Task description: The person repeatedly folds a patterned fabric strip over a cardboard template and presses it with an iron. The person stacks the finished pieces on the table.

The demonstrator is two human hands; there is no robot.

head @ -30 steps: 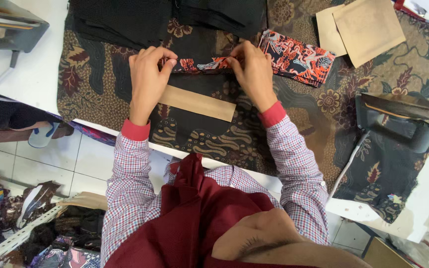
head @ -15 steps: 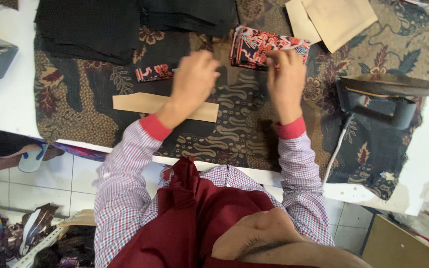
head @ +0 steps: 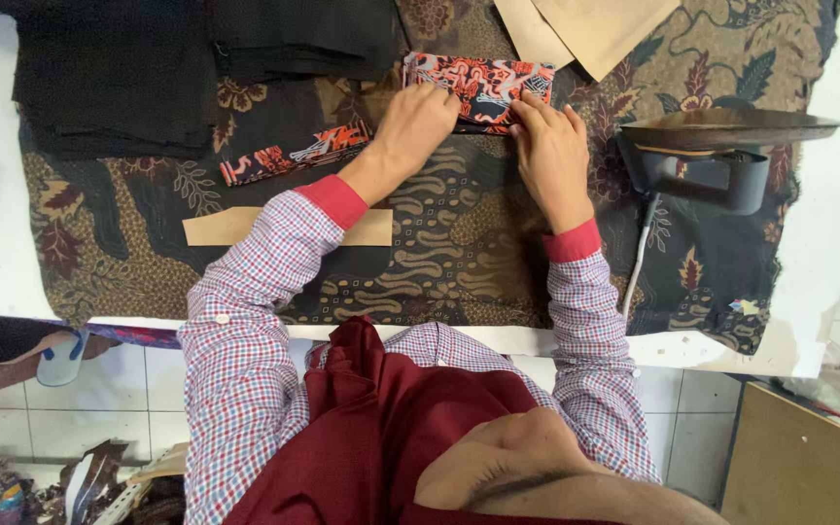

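Both my hands are on a red, black and blue patterned fabric piece (head: 483, 86) lying at the far middle of the batik-covered table. My left hand (head: 418, 128) grips its lower left edge with curled fingers. At its lower right edge, my right hand (head: 546, 148) pinches the fabric. A narrow folded strip of the same red patterned fabric (head: 294, 154) lies loose to the left of my left forearm. Nearer to me, a tan cardboard strip (head: 235, 227) lies flat, partly under my left sleeve.
A dark iron (head: 721, 160) stands at the right with its cord running down. Stacks of black fabric (head: 109, 78) fill the far left. Tan paper patterns (head: 585, 29) lie at the far right. The brown batik cover (head: 459, 262) ends at the white table edge.
My hands let go of the narrow folded strip, which now lies at the left, and both moved right and away from me onto the larger patterned piece.
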